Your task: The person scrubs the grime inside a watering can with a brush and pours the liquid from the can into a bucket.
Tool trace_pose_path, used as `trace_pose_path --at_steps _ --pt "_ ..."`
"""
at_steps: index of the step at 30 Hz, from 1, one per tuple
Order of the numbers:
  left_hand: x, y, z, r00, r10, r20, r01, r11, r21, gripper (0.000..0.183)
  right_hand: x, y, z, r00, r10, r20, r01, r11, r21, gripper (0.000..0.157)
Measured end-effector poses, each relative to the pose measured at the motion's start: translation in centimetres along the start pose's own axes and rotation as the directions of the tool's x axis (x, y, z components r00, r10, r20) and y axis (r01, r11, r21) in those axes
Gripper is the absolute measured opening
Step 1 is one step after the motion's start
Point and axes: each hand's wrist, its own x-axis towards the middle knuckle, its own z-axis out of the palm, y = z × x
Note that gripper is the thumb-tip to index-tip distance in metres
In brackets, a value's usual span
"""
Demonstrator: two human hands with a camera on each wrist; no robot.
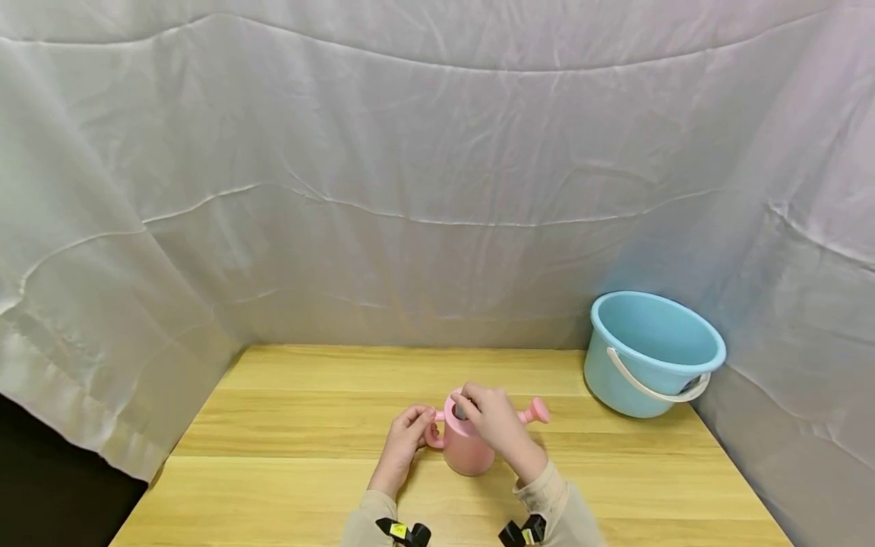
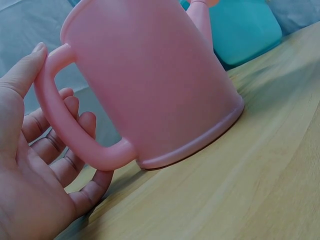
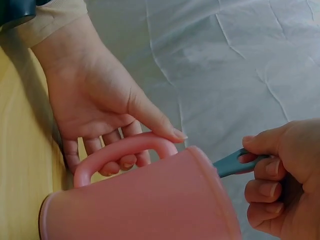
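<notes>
A pink watering can (image 1: 468,453) stands upright on the wooden table, its spout and round rose (image 1: 539,410) pointing right. My left hand (image 1: 402,441) holds the can's loop handle (image 2: 62,117), thumb on its upper bend and fingers curled loosely around behind it. Over the can's top opening, my right hand (image 1: 497,424) grips a blue-grey handle (image 3: 231,164) with a hole near its end. The rest of that tool is hidden inside the can, so I cannot tell what kind it is.
A light blue bucket (image 1: 632,380) with a white carrying handle (image 1: 639,384) stands at the table's back right corner. Grey cloth (image 1: 410,190) hangs behind the wooden table (image 1: 307,425) and along both sides.
</notes>
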Motion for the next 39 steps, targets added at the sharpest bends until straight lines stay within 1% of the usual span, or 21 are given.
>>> trace_pose_path --at_steps 4,8,12,17,19,22,28,34,37,39 --pt "0.0 0.0 0.0 1.0 -0.003 -0.002 0.003 1.0 0.006 0.026 0.0 0.0 0.1 1.0 0.013 0.019 -0.013 1.0 -0.024 0.027" --pt "0.0 0.0 0.0 1.0 0.002 -0.006 -0.002 1.0 0.017 0.028 0.0 -0.2 -0.1 1.0 0.003 0.03 -0.002 0.998 -0.063 0.022" --pt "0.1 -0.1 0.1 1.0 0.011 -0.006 -0.011 1.0 0.021 0.026 0.1 -0.2 -0.1 1.0 -0.01 0.022 0.011 0.997 -0.073 0.025" --pt "0.2 -0.1 0.2 1.0 0.01 -0.01 -0.01 1.0 0.012 0.024 0.2 -0.1 0.1 1.0 -0.003 -0.003 0.003 0.998 -0.071 0.03" --pt "0.2 0.0 0.2 1.0 0.009 -0.009 -0.009 1.0 0.008 0.024 0.2 0.0 0.1 1.0 0.006 -0.011 -0.007 0.997 -0.071 0.03" --pt "0.2 -0.1 0.2 1.0 0.008 -0.005 -0.008 1.0 0.005 0.023 0.2 -0.1 0.1 0.999 0.021 -0.032 -0.023 0.998 -0.06 0.029" --pt "0.2 -0.1 0.1 1.0 0.004 -0.006 -0.004 1.0 0.012 0.027 0.3 -0.7 -0.4 0.995 0.039 -0.094 -0.039 0.999 0.003 0.026" --pt "0.1 0.0 0.1 1.0 -0.001 -0.007 0.002 1.0 0.006 0.029 0.5 -1.5 -1.2 0.978 -0.032 -0.207 0.035 0.999 0.009 0.023" --pt "0.0 -0.1 0.1 1.0 -0.003 -0.005 0.003 1.0 0.0 0.027 0.6 -1.7 -1.4 0.972 -0.049 -0.228 0.054 0.998 0.016 0.024" --pt "0.0 -0.1 0.1 1.0 -0.004 -0.006 0.004 1.0 -0.001 0.024 0.5 -1.7 -1.3 0.971 -0.047 -0.233 0.053 0.998 0.016 0.023"
